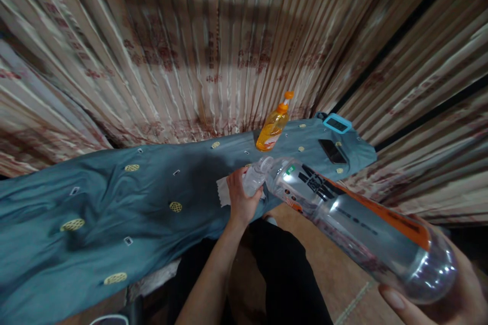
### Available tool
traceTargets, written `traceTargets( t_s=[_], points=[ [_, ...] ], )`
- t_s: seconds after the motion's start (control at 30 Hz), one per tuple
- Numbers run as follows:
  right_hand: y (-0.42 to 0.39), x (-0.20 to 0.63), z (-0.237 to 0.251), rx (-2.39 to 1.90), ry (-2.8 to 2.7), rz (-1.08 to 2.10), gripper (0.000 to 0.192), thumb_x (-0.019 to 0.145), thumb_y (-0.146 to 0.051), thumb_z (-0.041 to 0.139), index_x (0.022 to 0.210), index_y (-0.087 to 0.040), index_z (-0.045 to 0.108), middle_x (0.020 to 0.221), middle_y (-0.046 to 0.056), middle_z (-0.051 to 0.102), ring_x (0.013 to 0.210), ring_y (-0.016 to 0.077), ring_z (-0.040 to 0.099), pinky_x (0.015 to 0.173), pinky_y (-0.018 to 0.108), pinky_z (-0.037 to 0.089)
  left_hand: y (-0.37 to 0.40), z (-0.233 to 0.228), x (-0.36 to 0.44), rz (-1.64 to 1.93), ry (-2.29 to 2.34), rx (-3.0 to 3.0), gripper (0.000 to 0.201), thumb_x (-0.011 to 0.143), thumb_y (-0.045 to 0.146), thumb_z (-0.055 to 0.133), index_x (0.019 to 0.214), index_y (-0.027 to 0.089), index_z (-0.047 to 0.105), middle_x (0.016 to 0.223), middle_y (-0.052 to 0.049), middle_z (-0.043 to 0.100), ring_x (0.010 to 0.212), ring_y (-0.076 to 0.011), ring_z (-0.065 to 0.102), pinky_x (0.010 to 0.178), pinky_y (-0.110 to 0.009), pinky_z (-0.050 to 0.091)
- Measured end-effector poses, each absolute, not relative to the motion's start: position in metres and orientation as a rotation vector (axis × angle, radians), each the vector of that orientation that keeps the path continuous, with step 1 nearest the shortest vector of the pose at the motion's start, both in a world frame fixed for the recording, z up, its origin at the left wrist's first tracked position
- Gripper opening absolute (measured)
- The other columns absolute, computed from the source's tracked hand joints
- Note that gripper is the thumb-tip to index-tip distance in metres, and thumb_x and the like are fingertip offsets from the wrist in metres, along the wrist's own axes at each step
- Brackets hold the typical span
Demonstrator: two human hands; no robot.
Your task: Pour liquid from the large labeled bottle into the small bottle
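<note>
Right hand (450, 297), nearest the camera at lower right: fingers wrapped under the base of a large clear bottle (358, 223), gripping it. The bottle is tilted, neck pointing away toward the table; contents cannot be determined. Left hand (242, 198): fingers closed around a small clear cup (254, 179) held at the bottle mouth, over a white cloth (224, 192). Blue tablecloth (114, 203) covers the table. Orange bottle (272, 128) holds orange liquid. Black phone (332, 151) and blue-framed device (337, 123) lie near the far edge.
</note>
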State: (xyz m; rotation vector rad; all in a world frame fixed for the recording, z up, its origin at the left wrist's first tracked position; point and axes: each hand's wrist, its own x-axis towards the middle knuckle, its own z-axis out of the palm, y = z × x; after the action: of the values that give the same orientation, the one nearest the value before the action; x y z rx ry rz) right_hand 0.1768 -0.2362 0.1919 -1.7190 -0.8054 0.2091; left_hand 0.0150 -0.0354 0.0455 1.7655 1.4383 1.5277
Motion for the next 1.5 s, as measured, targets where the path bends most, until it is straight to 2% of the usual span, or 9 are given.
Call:
traceTargets(
  t_s=[0.27,0.4,0.53,0.7,0.87,1.0,1.17,1.33,1.5],
  points=[
    [-0.237,0.182,0.189,-1.75,-0.822,0.197,0.109,0.053,-0.07,0.092,0.149,-0.03,0.055,0.147,0.008,0.058,0.145,0.0461,0.042,0.126,0.073,0.019,-0.035,0.046,0.015,1.524,1.435,1.759,0.058,0.067,0.01,0.078,0.12,0.024,0.059,0.117,-0.007,0.069,0.112,-0.0302,0.065,0.099,-0.048,0.052],
    [-0.242,0.196,0.183,-1.732,-0.912,0.165,0.102,0.046,-0.057,0.097,0.139,-0.033,0.064,0.142,0.007,0.062,0.139,0.0504,0.046,0.12,0.081,0.023,-0.034,0.046,0.015,1.53,1.435,1.781,0.058,0.068,0.01,0.078,0.121,0.023,0.058,0.118,-0.007,0.069,0.112,-0.0303,0.065,0.099,-0.047,0.052],
    [-0.24,0.188,0.188,-1.752,-0.903,0.161,0.104,0.055,-0.066,0.092,0.148,-0.034,0.057,0.146,0.005,0.06,0.144,0.0457,0.044,0.125,0.073,0.023,-0.034,0.044,0.016,1.537,1.44,1.79,0.057,0.069,0.01,0.079,0.121,0.024,0.058,0.118,-0.007,0.07,0.112,-0.0297,0.065,0.1,-0.047,0.052],
    [-0.239,0.176,0.196,-1.787,-0.867,0.181,0.109,0.054,-0.073,0.09,0.15,-0.038,0.054,0.154,0.002,0.054,0.15,0.045,0.038,0.123,0.066,0.034,-0.034,0.044,0.016,1.528,1.445,1.788,0.058,0.068,0.01,0.079,0.121,0.025,0.058,0.118,-0.007,0.07,0.113,-0.0299,0.065,0.1,-0.047,0.051],
    [-0.237,0.174,0.196,-1.784,-0.848,0.187,0.113,0.053,-0.075,0.089,0.153,-0.037,0.051,0.155,0.003,0.053,0.151,0.0451,0.037,0.127,0.069,0.026,-0.034,0.044,0.016,1.532,1.443,1.774,0.06,0.067,0.009,0.079,0.121,0.025,0.058,0.119,-0.007,0.069,0.114,-0.0305,0.065,0.101,-0.048,0.052],
    [-0.236,0.175,0.194,-1.791,-0.804,0.189,0.113,0.049,-0.078,0.09,0.147,-0.034,0.057,0.151,0.005,0.057,0.151,0.0462,0.037,0.123,0.065,0.037,-0.034,0.043,0.016,1.544,1.448,1.767,0.06,0.066,0.009,0.078,0.121,0.024,0.059,0.119,-0.007,0.069,0.112,-0.0303,0.065,0.1,-0.047,0.052],
    [-0.237,0.178,0.192,-1.81,-0.829,0.153,0.113,0.05,-0.08,0.088,0.147,-0.031,0.057,0.145,0.007,0.061,0.15,0.0469,0.038,0.127,0.07,0.024,-0.035,0.045,0.016,1.545,1.447,1.777,0.057,0.066,0.008,0.077,0.119,0.024,0.059,0.118,-0.007,0.07,0.112,-0.0304,0.064,0.099,-0.047,0.052],
    [-0.235,0.174,0.195,-1.764,-0.784,0.211,0.116,0.05,-0.075,0.09,0.15,-0.029,0.054,0.151,0.009,0.056,0.15,0.0476,0.037,0.123,0.07,0.032,-0.034,0.045,0.015,1.542,1.435,1.774,0.059,0.067,0.008,0.075,0.12,0.025,0.058,0.117,-0.006,0.07,0.111,-0.0297,0.066,0.098,-0.047,0.053],
    [-0.233,0.173,0.194,-1.747,-0.763,0.212,0.113,0.049,-0.074,0.091,0.147,-0.028,0.057,0.149,0.009,0.058,0.151,0.0466,0.037,0.127,0.071,0.02,-0.034,0.043,0.015,1.562,1.421,1.772,0.059,0.067,0.01,0.076,0.121,0.025,0.058,0.118,-0.007,0.069,0.111,-0.0302,0.066,0.098,-0.047,0.053]
  ],
)
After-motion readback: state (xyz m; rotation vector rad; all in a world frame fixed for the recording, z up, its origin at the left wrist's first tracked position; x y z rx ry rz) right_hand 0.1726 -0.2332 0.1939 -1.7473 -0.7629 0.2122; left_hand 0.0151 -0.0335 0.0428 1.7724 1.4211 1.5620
